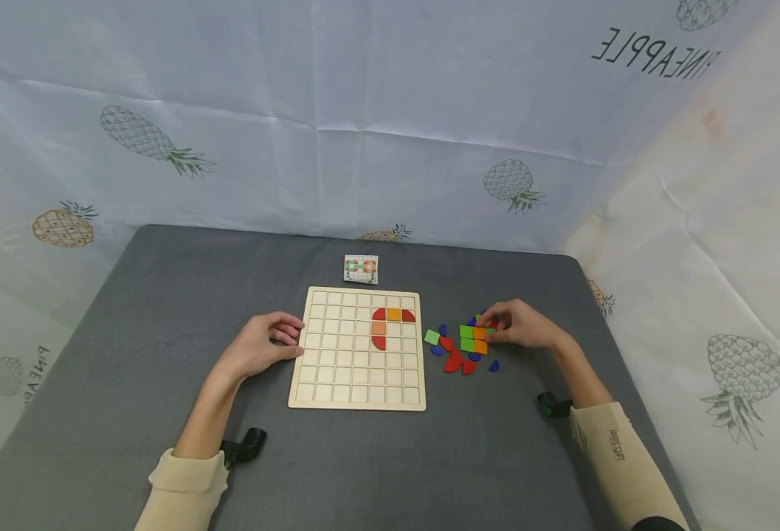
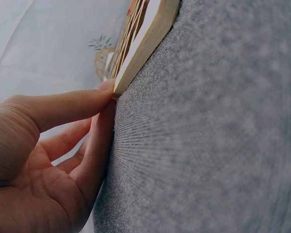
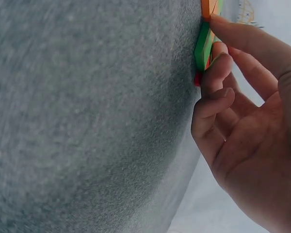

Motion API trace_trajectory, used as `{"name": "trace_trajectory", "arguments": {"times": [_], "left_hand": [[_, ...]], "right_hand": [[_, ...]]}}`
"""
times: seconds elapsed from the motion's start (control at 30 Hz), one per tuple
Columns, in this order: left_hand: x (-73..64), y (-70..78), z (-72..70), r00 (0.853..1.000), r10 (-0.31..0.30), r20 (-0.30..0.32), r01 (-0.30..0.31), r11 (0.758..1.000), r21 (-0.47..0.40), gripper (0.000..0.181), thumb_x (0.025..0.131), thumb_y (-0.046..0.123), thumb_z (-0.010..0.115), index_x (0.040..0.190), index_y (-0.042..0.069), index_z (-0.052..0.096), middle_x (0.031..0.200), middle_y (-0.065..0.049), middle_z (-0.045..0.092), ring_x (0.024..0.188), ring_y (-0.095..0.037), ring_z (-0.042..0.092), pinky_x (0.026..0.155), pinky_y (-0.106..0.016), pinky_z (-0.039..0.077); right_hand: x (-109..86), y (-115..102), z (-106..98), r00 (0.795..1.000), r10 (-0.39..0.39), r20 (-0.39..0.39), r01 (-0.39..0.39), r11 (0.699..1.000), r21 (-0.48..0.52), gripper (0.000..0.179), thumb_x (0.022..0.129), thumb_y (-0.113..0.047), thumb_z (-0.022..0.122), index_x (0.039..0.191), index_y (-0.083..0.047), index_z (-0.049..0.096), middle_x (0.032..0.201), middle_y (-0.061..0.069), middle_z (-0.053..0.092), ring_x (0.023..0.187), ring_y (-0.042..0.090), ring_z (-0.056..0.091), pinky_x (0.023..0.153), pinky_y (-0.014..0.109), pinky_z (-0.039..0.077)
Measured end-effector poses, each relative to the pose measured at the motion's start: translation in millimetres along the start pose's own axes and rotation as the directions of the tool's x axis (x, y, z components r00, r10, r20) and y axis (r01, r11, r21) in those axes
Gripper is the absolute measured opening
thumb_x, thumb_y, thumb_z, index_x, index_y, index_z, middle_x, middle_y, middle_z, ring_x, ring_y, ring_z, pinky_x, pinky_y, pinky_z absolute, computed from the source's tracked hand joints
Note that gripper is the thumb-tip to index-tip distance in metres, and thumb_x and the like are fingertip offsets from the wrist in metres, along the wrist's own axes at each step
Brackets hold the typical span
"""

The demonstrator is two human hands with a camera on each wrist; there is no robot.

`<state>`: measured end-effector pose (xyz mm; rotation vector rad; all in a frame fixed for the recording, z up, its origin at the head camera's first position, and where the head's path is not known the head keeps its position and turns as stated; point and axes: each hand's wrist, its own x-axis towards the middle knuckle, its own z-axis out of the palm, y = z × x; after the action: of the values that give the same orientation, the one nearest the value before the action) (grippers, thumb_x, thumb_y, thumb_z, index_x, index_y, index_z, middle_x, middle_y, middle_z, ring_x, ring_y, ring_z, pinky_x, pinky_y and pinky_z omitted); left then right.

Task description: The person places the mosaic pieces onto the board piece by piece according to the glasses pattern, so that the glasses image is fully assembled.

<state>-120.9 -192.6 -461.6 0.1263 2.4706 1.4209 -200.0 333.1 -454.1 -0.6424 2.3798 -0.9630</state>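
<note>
A grey, textured table (image 1: 363, 472) fronts creased pineapple-print cloth (image 1: 336, 177). Left grip (image 1: 260, 345), spread, touches a gridded wooden board (image 1: 350, 373); right grip (image 1: 521, 324) at flat coloured tiles (image 1: 466, 332), cannot tell if pinching.

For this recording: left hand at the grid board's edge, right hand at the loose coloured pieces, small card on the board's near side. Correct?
Not quite: the small card lies beyond the far edge of the grid board, as the head view shows. The left hand and right hand are as you say.
</note>
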Motion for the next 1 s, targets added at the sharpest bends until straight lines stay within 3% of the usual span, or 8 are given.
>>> {"name": "trace_trajectory", "arguments": {"times": [0.63, 1.0], "left_hand": [[0.7, -1.6, 0.9, 1.000, -0.012, -0.001, 0.012, 1.000, 0.017, 0.045, 0.091, 0.005, 0.086, 0.131, -0.005, 0.068, 0.115, -0.020, 0.072, 0.094, -0.017, 0.067, 0.078, -0.022, 0.054], [0.6, -0.9, 0.9, 1.000, -0.013, 0.002, 0.013, 1.000, 0.020, 0.045, 0.091, 0.005, 0.085, 0.132, -0.005, 0.068, 0.114, -0.020, 0.071, 0.094, -0.017, 0.067, 0.078, -0.023, 0.054]], "right_hand": [[3.4, 8.7, 1.4, 0.999, -0.035, -0.032, 0.034, 0.999, -0.017, 0.028, 0.091, -0.012, 0.089, 0.117, -0.005, 0.082, 0.094, 0.014, 0.062, 0.074, 0.012, 0.048, 0.066, 0.026, 0.042], [1.0, 7.6, 3.9, 0.997, -0.065, -0.040, 0.063, 0.997, -0.039, 0.022, 0.093, -0.011, 0.086, 0.113, -0.004, 0.080, 0.094, 0.012, 0.063, 0.078, 0.011, 0.050, 0.070, 0.024, 0.044]]}}
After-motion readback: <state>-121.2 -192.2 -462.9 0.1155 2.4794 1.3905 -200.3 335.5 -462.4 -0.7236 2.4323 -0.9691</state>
